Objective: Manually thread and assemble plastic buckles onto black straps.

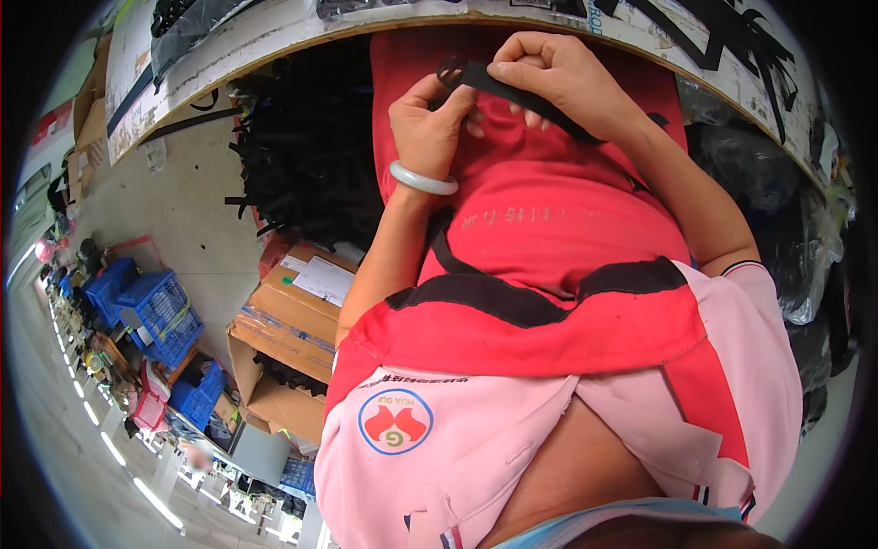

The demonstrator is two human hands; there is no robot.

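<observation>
Cardboard box (pixel 277 300): left, dark pieces (pixel 291 376) inside
Black strap (pixel 479 79): slants near-right, looped end far-left
Left hand (pixel 426 134), right hand (pixel 574 90): both pinching it

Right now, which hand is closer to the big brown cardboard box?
The left hand. The cardboard box is off to the person's left; the left hand is on that side, while the right hand is farther away, across the black strap.
</observation>
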